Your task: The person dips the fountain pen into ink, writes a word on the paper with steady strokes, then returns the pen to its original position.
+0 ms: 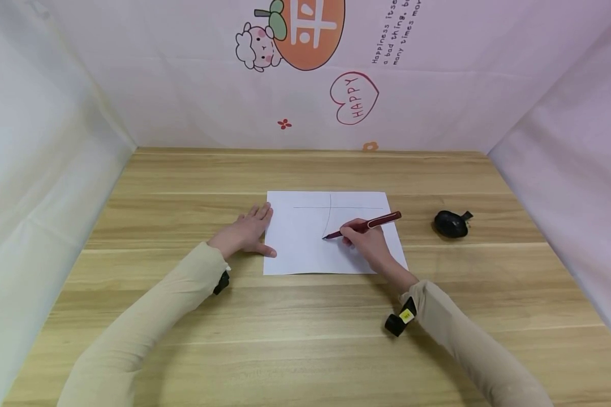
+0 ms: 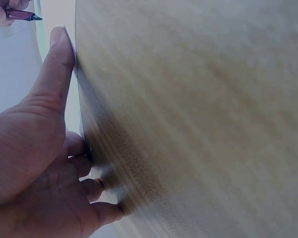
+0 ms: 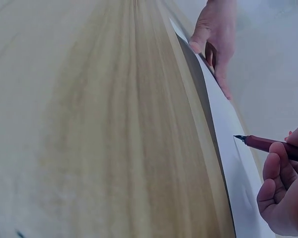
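A white sheet of paper (image 1: 295,243) lies on the wooden table. It bears a thin horizontal line near its top and a line that runs down and curves to the left. My right hand (image 1: 368,240) pinches a dark red fountain pen (image 1: 382,220), whose nib meets the paper at the lower end of the curved line. In the right wrist view the metal nib of the pen (image 3: 268,144) shows plainly, pointing left. My left hand (image 1: 246,230) rests at the paper's left edge with fingers spread, the thumb and fingertips on the sheet's border.
To the right of the paper sits a black rounded object (image 1: 450,224) with a small tab. A printed white curtain (image 1: 193,102) hangs behind the table (image 1: 295,333), and white cloth borders both sides. Each wrist wears a small black camera.
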Demonstrator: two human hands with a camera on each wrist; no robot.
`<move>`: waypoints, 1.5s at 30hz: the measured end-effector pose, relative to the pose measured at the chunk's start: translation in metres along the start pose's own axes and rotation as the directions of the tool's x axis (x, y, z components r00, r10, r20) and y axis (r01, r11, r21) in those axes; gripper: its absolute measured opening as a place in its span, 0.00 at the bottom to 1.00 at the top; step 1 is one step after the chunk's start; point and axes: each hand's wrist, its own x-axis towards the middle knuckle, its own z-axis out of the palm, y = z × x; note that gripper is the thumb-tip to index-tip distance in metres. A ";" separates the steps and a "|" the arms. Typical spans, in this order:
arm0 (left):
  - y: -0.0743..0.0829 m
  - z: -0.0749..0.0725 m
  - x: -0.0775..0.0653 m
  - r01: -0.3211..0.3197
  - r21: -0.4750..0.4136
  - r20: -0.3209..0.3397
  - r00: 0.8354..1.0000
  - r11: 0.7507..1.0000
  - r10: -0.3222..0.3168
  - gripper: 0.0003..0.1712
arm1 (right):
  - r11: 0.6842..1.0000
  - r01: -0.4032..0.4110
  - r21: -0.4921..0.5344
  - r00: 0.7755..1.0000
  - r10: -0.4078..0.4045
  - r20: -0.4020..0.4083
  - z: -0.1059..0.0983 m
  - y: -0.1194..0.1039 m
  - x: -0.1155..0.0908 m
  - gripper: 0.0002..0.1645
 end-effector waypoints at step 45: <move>0.003 -0.001 0.000 0.002 -0.001 0.011 1.000 1.000 -0.002 0.63 | 1.000 0.008 0.010 0.997 -0.008 0.074 0.006 0.006 -0.019 0.13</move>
